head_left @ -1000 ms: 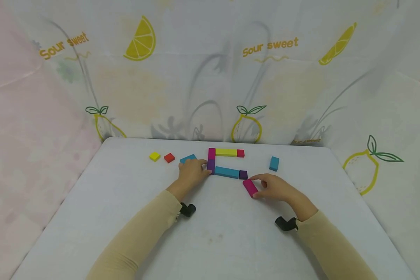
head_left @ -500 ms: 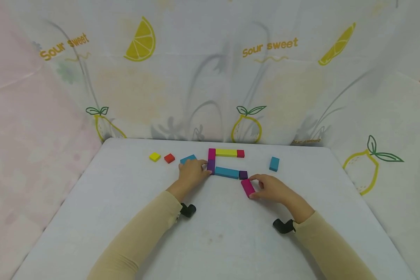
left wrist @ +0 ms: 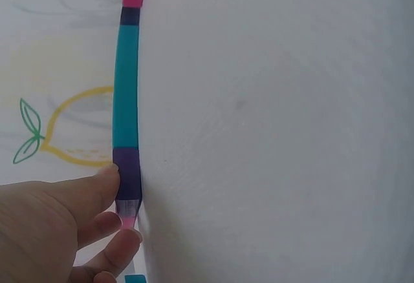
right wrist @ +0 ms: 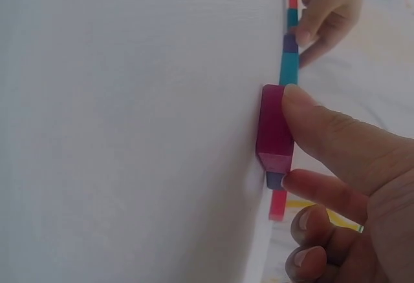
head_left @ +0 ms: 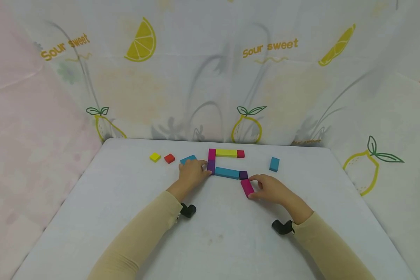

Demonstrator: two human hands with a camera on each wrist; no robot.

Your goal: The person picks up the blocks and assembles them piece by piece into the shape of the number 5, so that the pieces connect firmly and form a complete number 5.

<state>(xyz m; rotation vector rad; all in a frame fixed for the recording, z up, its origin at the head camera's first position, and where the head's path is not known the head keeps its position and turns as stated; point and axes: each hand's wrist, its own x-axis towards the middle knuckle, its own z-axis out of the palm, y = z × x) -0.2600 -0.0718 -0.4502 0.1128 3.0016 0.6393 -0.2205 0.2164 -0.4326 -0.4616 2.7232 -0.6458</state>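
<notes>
White table [head_left: 227, 217], pale cloth [head_left: 182, 85] behind it, 2 printed citrus slices [head_left: 142, 42], 3 outlined lemons [head_left: 246, 128], orange lettering [head_left: 270, 48]

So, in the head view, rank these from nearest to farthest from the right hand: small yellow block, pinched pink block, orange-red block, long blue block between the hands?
1. Pink block, pinched by the right hand.
2. Long blue block, left of that hand.
3. Orange-red block, beyond the left hand.
4. Small yellow block, farthest left.

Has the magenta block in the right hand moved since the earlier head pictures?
Yes, slightly: the magenta block, held by the right hand, has shifted left in the head view against the small purple block, which stayed put.
</notes>
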